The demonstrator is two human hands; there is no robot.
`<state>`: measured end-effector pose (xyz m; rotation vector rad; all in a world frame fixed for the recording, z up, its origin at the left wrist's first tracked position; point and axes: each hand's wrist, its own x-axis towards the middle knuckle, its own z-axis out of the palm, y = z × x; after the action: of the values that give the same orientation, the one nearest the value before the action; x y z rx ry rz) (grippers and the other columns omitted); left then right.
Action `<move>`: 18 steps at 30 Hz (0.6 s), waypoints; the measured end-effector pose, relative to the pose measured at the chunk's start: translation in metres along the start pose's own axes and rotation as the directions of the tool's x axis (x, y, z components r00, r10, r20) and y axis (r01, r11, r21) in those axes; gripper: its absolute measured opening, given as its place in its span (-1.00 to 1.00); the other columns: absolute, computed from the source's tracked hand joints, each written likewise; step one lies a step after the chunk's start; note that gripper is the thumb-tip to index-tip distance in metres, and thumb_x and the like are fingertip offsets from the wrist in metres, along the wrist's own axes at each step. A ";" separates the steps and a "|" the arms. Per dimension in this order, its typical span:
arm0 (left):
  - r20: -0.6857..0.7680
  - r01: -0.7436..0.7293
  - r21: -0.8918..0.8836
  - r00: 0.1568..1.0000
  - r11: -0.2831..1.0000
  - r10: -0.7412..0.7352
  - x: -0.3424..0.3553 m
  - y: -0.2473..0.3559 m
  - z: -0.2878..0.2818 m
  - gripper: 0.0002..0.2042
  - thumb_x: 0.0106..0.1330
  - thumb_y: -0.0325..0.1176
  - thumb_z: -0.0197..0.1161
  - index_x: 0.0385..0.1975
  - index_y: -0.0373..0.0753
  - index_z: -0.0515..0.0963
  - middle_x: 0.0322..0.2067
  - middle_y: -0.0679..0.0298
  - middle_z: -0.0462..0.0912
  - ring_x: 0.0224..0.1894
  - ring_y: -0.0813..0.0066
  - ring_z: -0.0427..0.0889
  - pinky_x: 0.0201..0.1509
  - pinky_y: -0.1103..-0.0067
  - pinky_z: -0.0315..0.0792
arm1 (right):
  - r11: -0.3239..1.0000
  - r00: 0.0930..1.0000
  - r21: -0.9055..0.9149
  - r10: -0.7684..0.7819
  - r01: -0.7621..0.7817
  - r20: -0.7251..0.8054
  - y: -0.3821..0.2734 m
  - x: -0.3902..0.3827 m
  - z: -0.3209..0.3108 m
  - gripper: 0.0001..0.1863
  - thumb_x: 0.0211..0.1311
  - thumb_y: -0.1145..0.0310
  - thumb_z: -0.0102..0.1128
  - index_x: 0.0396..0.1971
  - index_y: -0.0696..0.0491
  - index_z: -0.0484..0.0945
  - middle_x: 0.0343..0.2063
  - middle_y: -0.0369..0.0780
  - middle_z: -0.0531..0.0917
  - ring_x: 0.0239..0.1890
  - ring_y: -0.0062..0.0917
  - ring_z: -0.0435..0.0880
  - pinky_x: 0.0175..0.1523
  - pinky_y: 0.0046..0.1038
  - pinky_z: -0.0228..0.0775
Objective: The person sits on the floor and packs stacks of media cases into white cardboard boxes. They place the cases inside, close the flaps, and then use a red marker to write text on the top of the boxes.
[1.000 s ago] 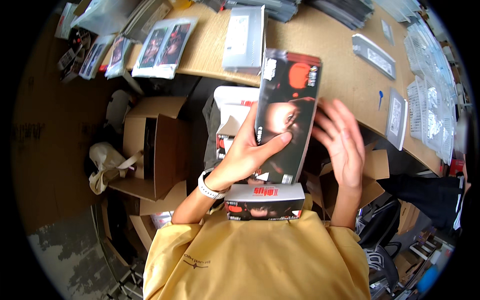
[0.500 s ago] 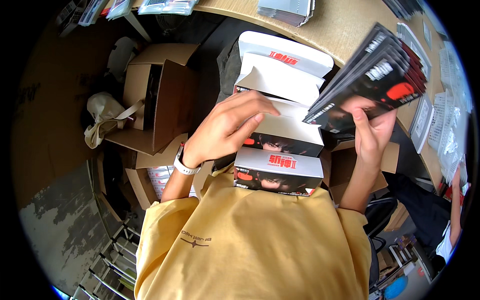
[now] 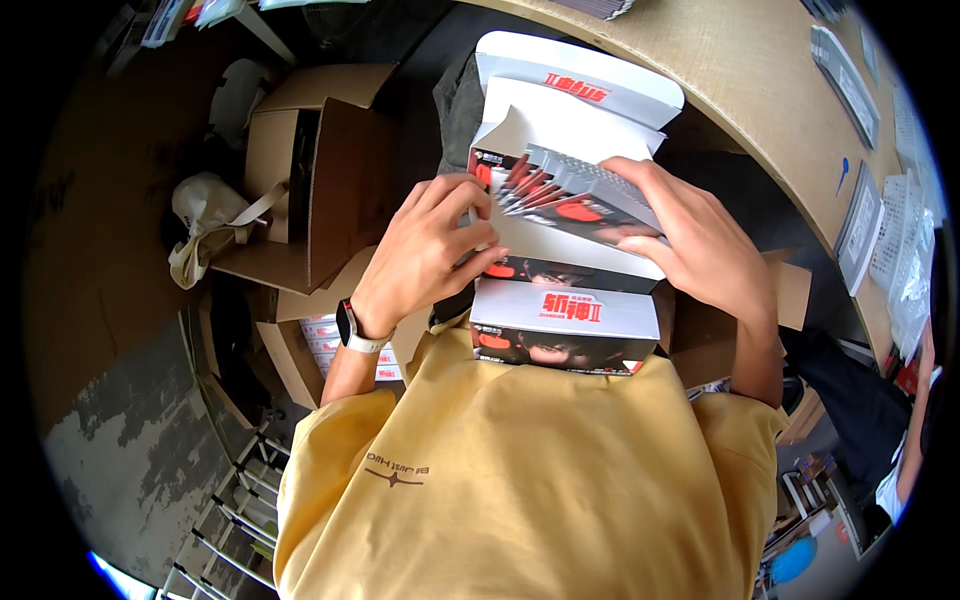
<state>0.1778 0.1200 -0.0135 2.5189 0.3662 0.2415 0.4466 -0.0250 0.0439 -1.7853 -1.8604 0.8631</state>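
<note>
At the far left, a pale cloth bag (image 3: 207,215) hangs on the side of an open brown carton (image 3: 345,190). Below it, a lower carton (image 3: 290,360) shows white boxes (image 3: 340,345) with red print inside.

Next comes the person's left hand (image 3: 430,240), a pale-strapped watch (image 3: 362,335) on its wrist. Its fingers are bent and lie close together at the left end of an open box (image 3: 580,125), the thumb reaching toward the box's near wall; whether they pinch the cardboard I cannot tell.

The open box is in front of the person, below the near edge of the wooden table (image 3: 770,85), its white flap raised toward that edge. A closed box (image 3: 565,318) of the same black, white and red kind is just beside it, against the yellow shirt (image 3: 530,460).

Over the open box's mouth, a stack of dark printed packs (image 3: 580,200) slants, its crimped ends to the left. The right hand (image 3: 695,235) pinches the stack's right part, thumb on the near side, fingers across the far side.

Farther right, a grey pack (image 3: 848,88) and a small blue spoon-like piece (image 3: 842,175) lie on the table; clear plastic baskets (image 3: 888,240) stand by its right edge.
</note>
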 end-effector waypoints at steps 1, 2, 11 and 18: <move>0.010 0.024 -0.020 1.000 1.000 -0.024 -0.001 0.001 0.001 -0.84 0.13 -0.34 0.51 -0.36 -0.20 0.67 -0.05 0.17 0.63 0.15 0.11 0.55 0.15 0.29 0.46 | 0.999 0.998 -0.030 0.035 -0.034 0.046 0.000 -0.002 -0.001 -0.37 0.21 0.47 0.34 0.28 0.08 0.33 0.04 -0.03 0.58 0.04 -0.03 0.63 0.06 -0.11 0.47; -0.024 0.012 0.002 1.000 1.000 -0.012 -0.001 0.000 0.003 -0.75 0.12 -0.30 0.52 -0.29 -0.20 0.61 -0.07 0.21 0.60 0.11 0.13 0.53 0.18 0.32 0.45 | 0.999 0.999 -0.040 0.015 -0.013 0.043 0.002 -0.004 0.003 -0.38 0.22 0.47 0.33 0.28 0.08 0.34 -0.01 -0.05 0.59 -0.01 -0.05 0.63 0.05 -0.12 0.47; -0.148 0.099 -0.202 0.980 0.974 -0.130 -0.011 -0.008 0.024 -0.51 0.07 -0.37 0.57 -0.02 -0.28 0.49 -0.02 0.12 0.60 0.12 0.01 0.51 0.20 0.26 0.45 | 0.960 0.986 -0.278 0.076 -0.033 0.148 -0.020 0.003 0.033 -0.41 0.20 0.51 0.33 0.24 0.09 0.37 -0.10 -0.07 0.59 -0.06 -0.10 0.64 0.03 -0.15 0.48; -0.176 0.189 -0.497 0.934 0.847 -0.312 -0.017 -0.002 0.039 -0.32 -0.03 -0.48 0.62 0.16 -0.26 0.45 0.10 0.13 0.54 0.15 0.16 0.51 0.22 0.32 0.41 | 0.993 0.978 -0.094 0.087 -0.070 0.189 -0.006 -0.001 0.033 -0.44 0.25 0.41 0.36 0.21 0.15 0.38 -0.09 0.03 0.65 -0.06 0.02 0.64 0.00 -0.07 0.47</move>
<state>0.1709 0.0958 -0.0485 1.9332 0.6508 0.4849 0.4203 -0.0302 0.0241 -1.8983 -1.9862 1.0320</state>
